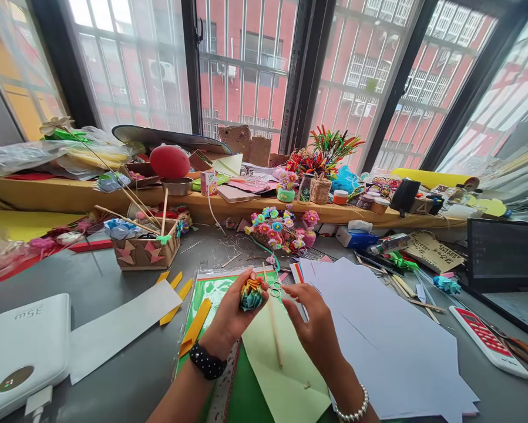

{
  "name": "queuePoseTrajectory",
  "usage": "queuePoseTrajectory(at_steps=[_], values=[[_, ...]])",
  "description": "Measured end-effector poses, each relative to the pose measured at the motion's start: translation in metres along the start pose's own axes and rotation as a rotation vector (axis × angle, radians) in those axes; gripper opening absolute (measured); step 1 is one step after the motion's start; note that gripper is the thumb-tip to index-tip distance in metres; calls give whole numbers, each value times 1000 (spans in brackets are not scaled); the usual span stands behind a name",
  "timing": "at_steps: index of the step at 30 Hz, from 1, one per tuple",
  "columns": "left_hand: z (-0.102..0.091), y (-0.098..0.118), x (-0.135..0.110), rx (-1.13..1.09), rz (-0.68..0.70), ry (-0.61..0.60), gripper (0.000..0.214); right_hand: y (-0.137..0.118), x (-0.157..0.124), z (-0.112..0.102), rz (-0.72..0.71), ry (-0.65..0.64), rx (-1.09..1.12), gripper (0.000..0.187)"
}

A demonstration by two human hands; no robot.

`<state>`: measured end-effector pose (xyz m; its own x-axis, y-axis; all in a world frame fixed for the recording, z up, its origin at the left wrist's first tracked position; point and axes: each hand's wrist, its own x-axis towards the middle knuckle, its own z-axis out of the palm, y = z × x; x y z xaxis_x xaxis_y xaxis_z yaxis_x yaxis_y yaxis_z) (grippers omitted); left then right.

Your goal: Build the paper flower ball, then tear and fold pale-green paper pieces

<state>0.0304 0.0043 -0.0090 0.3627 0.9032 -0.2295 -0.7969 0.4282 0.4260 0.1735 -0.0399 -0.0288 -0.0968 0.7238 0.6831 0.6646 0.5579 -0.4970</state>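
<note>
My left hand (231,311) is closed around a small folded paper flower (251,294), orange on top and teal below. My right hand (310,323) is raised just to the right of it, thumb and fingers apart, and I see nothing between them. Small metal rings (276,289) show near those fingertips; whether they touch is unclear. Under both hands lies a sheet of pale green paper (285,382) with a thin wooden stick (274,335) along it. Folded orange paper strips (195,328) rest left of my left hand.
A stack of white paper (391,346) spreads to the right, with a red-and-white calculator (488,341) and a laptop (504,258) beyond. At left are a white power bank (26,346), a white strip (123,329) and a decorated box (147,252). Craft flowers (276,229) stand behind.
</note>
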Motion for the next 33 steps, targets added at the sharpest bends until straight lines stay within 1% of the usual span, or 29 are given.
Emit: queuePoseTrajectory(at_steps=[1, 3, 6, 9, 11, 14, 16, 20, 22, 24, 26, 28, 30, 31, 33], values=[[0, -5, 0, 27, 3, 12, 20, -4, 0, 0, -35, 42, -5, 24], [0, -15, 0, 70, 38, 41, 17, -12, 0, 1, -118, 65, -16, 31], [4, -28, -5, 111, 72, 67, 15, -23, 2, 9, -194, 55, -48, 37], [12, -34, -14, 82, 59, 49, 20, -27, 5, 16, -236, 125, -136, 35], [17, -34, -18, 25, -10, 85, 28, -26, 9, 18, -258, 160, -182, 29], [20, -35, -19, -35, -108, 89, 36, -23, 13, 21, -261, 141, -185, 19], [18, -36, -17, -60, -144, 53, 39, -22, 16, 24, -231, 125, -164, 14], [12, -38, -11, -66, -165, -54, 42, -18, 19, 27, -192, 116, -95, 12], [9, -36, -8, -40, -156, -61, 41, -14, 18, 23, -182, 129, -49, 14], [7, -32, -6, 1, -139, -25, 40, -4, 13, 13, -132, 166, -45, 15], [4, -27, -3, 45, -113, 35, 40, 13, 4, -4, -87, 164, -106, 16], [3, -23, -2, 67, -83, 79, 40, 39, -5, -27, -89, 120, -200, 17], [2, -19, -2, 69, -66, 84, 37, 72, -11, -54, -67, 111, -298, 17], [2, -18, -2, 68, -63, 77, 36, 90, -11, -68, -32, 153, -355, 17], [2, -16, -3, 70, -62, 68, 33, 125, -10, -93, 138, 312, -519, 23]])
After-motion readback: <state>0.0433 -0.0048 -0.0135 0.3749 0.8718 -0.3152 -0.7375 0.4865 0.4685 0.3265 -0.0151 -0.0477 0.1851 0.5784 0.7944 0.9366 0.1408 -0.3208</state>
